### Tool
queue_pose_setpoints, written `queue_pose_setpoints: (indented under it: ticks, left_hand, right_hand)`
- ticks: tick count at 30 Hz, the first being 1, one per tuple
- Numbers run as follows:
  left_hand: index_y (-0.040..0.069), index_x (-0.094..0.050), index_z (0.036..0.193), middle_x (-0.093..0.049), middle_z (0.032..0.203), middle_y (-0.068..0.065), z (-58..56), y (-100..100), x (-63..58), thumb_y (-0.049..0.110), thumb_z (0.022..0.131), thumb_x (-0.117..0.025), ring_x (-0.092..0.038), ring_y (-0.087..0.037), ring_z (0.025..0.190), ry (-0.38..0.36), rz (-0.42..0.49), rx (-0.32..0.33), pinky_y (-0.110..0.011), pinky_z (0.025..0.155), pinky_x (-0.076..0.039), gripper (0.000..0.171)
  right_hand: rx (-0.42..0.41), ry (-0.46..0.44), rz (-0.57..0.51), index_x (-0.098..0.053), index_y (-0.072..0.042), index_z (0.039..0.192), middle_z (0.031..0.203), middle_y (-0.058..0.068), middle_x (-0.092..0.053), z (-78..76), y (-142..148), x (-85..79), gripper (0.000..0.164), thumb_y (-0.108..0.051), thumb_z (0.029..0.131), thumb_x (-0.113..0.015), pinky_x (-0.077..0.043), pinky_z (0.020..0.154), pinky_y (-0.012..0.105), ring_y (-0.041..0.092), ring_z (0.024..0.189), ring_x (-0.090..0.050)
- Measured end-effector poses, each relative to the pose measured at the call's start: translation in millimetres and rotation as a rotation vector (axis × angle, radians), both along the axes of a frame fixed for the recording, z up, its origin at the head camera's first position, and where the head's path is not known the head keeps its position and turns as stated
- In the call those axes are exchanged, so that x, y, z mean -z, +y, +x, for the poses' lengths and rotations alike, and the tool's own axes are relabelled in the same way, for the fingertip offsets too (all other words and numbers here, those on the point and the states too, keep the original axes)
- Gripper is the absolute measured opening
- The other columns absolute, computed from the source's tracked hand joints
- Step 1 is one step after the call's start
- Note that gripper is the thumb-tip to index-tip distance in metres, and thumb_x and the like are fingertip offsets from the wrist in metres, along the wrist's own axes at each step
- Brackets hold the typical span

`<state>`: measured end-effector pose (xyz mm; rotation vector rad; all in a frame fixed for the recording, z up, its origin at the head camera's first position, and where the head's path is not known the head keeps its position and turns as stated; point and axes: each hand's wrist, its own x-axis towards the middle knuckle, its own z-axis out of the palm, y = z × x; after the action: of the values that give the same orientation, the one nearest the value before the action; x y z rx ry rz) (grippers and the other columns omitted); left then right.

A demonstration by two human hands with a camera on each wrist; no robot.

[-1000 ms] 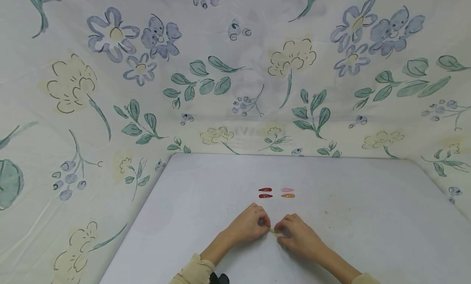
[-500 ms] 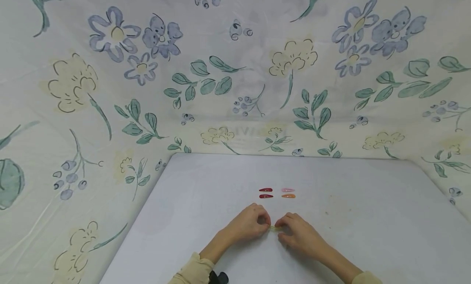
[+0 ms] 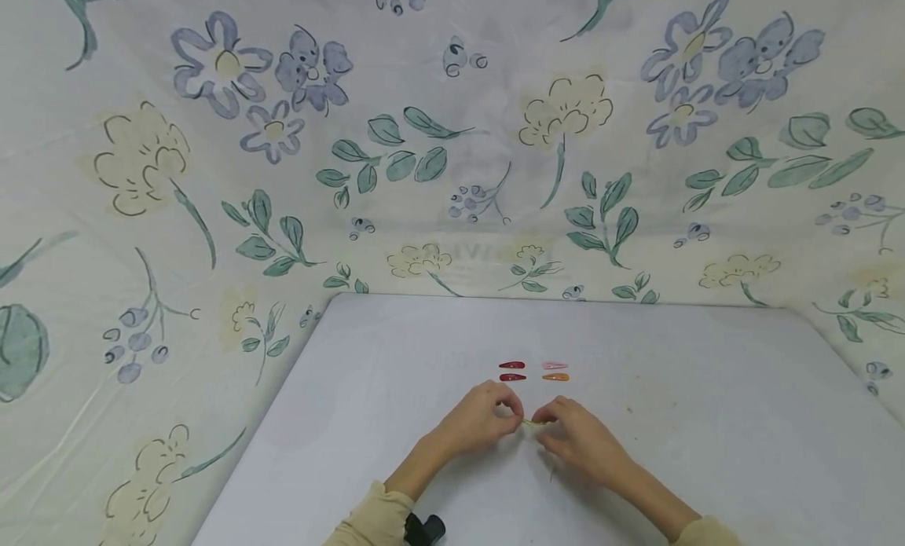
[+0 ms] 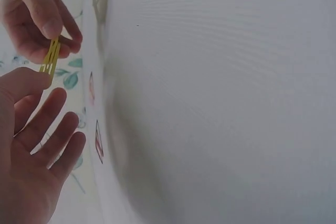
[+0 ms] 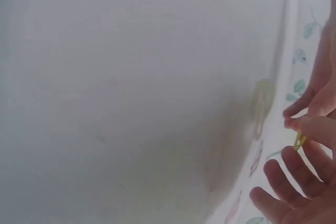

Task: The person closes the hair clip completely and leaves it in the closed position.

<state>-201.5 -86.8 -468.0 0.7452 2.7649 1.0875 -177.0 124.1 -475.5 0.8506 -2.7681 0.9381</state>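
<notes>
A yellow snap hair clip [image 4: 51, 59] is held up between both hands, one end in each. My left hand [image 3: 483, 416] pinches one end between thumb and forefinger; its other fingers are spread in the left wrist view. My right hand [image 3: 585, 444] pinches the opposite end with its thumb and forefinger, and its remaining fingers fan out in the right wrist view. Just beyond the hands lie two red hair clips [image 3: 512, 377], a pink hair clip [image 3: 555, 365] and an orange hair clip [image 3: 555, 377], set in two columns on the white table.
The white table [image 3: 396, 342] reaches back to a floral cloth [image 3: 481, 137] that hangs behind and at the sides. A black object [image 3: 426, 528] shows beside the left sleeve [image 3: 375, 514] near the bottom edge.
Both hands have risen slightly and moved a little farther from the body, carrying the yellow hair clip between them. The clips on the table stay in place.
</notes>
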Motion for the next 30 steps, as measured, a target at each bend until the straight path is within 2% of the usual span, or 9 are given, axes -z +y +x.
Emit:
queue_pose_setpoints:
  ticks: [10, 17, 24, 30]
  left_hand:
    - [0.014, -0.069, 0.088, -0.066, 0.092, 0.006, 0.9, 2.2, -8.4, 0.014, 0.09, -0.066, -0.06, -0.018, 0.097, 0.041, 0.162, -0.051, -0.039, 0.09, -0.051, 0.004]
    - [0.01, -0.069, 0.092, -0.07, 0.093, 0.002, 1.0, 3.8, -12.5, 0.011, 0.09, -0.064, -0.06, -0.017, 0.099, 0.076, 0.259, -0.071, -0.046, 0.09, -0.051, 0.005]
    - [0.01, -0.069, 0.09, -0.07, 0.089, 0.0, 1.7, 7.9, -9.9, 0.009, 0.088, -0.066, -0.059, -0.016, 0.093, 0.17, 0.312, -0.105, -0.045, 0.084, -0.051, 0.004]
    - [0.01, -0.07, 0.092, -0.069, 0.09, 0.002, 3.4, 11.6, -11.0, 0.008, 0.088, -0.068, -0.059, -0.015, 0.092, 0.185, 0.334, -0.154, -0.044, 0.082, -0.053, 0.004]
  right_hand:
    - [0.076, 0.002, -0.117, -0.067, -0.015, 0.103, 0.101, -0.005, -0.065, -4.6, -2.2, -13.9, 0.023, -0.005, 0.084, -0.076, -0.054, 0.089, 0.039, 0.016, 0.098, -0.064]
    - [0.083, 0.042, -0.216, -0.068, -0.014, 0.103, 0.101, -0.004, -0.064, -7.8, -4.0, -17.3, 0.025, -0.001, 0.083, -0.076, -0.055, 0.085, 0.041, 0.017, 0.095, -0.064]
    - [0.128, 0.055, -0.259, -0.068, -0.012, 0.103, 0.1, -0.001, -0.065, -8.9, -6.8, -17.9, 0.025, 0.0, 0.082, -0.076, -0.056, 0.085, 0.042, 0.016, 0.092, -0.065]
    - [0.173, 0.069, -0.274, -0.068, -0.01, 0.105, 0.107, 0.004, -0.066, -8.3, -9.9, -19.7, 0.024, -0.001, 0.084, -0.075, -0.056, 0.086, 0.042, 0.019, 0.094, -0.066]
